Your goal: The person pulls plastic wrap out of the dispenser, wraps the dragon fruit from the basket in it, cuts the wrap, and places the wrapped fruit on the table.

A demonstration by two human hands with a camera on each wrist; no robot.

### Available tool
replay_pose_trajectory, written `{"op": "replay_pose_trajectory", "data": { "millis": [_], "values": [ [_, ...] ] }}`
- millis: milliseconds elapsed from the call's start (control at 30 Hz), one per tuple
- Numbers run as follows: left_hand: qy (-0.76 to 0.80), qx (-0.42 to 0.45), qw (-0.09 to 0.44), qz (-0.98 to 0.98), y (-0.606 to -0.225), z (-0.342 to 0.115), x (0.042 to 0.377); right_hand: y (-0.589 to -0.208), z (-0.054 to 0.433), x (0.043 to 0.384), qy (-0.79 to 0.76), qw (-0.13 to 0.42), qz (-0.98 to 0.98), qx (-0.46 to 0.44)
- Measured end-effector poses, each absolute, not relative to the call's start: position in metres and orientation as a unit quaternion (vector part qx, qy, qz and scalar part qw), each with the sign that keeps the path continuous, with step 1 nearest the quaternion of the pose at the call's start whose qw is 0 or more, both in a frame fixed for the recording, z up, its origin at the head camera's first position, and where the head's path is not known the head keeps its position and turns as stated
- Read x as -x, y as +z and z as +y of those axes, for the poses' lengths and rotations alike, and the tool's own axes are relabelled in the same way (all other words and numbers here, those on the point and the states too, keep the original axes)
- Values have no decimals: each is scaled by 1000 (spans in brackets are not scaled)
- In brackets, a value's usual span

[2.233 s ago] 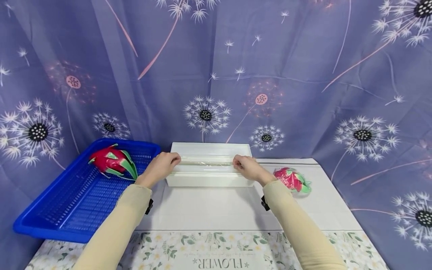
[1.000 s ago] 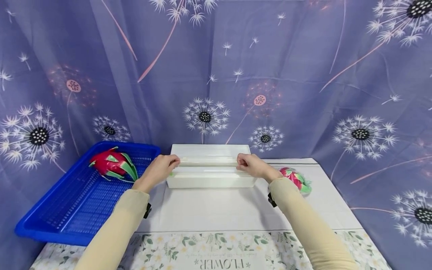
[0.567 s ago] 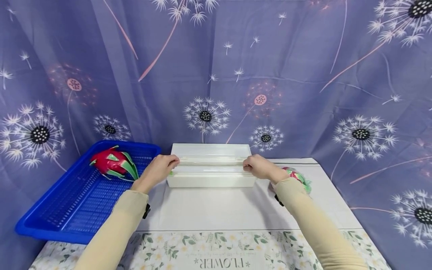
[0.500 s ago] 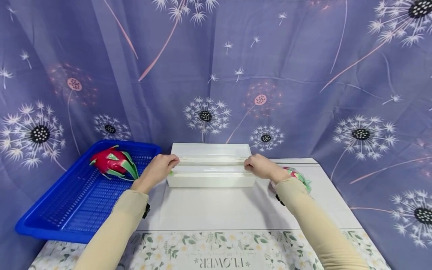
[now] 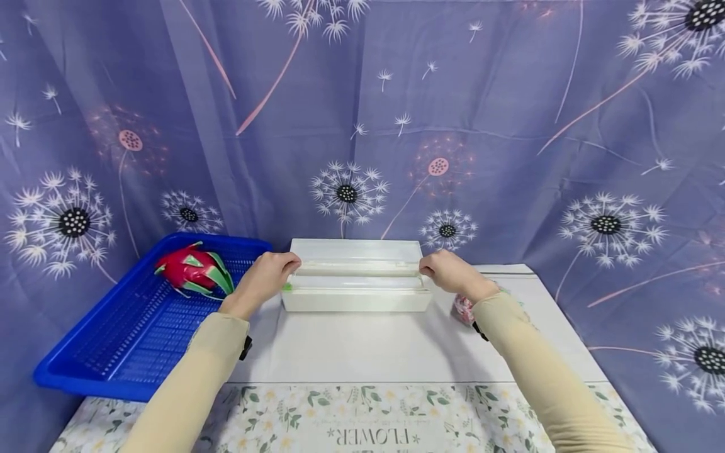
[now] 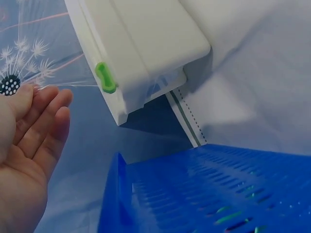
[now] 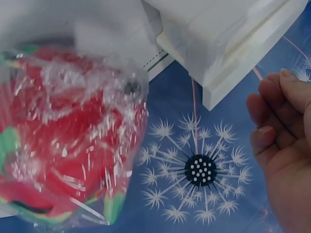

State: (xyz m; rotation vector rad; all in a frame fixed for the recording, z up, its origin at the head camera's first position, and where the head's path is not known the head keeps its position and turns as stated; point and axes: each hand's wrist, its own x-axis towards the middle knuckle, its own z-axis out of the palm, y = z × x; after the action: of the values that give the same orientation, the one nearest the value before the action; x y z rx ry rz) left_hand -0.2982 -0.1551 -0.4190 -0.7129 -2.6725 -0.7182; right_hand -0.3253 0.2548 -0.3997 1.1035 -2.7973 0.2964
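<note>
A white cling film dispenser (image 5: 357, 301) stands at the back of the table with its lid raised. My left hand (image 5: 265, 279) pinches the edge of the clear cling film (image 6: 80, 85) between thumb and forefinger, just off the dispenser's left end. My right hand (image 5: 453, 274) pinches at the film's right corner; the film there is hard to make out. In the left wrist view a green slider (image 6: 105, 77) shows on the dispenser. A film-wrapped dragon fruit (image 7: 73, 126) lies beneath my right forearm, mostly hidden in the head view.
At the left is a blue plastic basket (image 5: 96, 387) with an unwrapped dragon fruit (image 5: 195, 270) in it. A white cloth with a floral band (image 5: 317, 402) covers the table. A purple dandelion curtain (image 5: 362, 94) hangs close behind the dispenser.
My right hand has moved rightward along the dispenser to its right end, and its forearm now covers more of the wrapped dragon fruit. The left hand has stayed at the left end, slightly raised.
</note>
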Motion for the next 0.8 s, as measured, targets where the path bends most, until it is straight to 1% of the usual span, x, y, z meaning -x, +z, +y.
{"op": "replay_pose_trajectory", "data": {
  "millis": [300,433,600,700,800],
  "values": [
    [-248,255,150,-923,-405,-158,297,-391,263,325,104,74,-922,-364],
    [-275,245,147,-918,-403,-158,298,-385,266,324,116,75,-923,-359],
    [-340,216,101,-909,-407,-155,302,-381,268,322,124,71,-926,-349],
    [-390,210,70,-894,-409,-154,303,-379,269,321,130,73,-927,-345],
    [-417,214,52,-882,-410,-154,303,-378,268,321,133,78,-925,-347]
  ]
}}
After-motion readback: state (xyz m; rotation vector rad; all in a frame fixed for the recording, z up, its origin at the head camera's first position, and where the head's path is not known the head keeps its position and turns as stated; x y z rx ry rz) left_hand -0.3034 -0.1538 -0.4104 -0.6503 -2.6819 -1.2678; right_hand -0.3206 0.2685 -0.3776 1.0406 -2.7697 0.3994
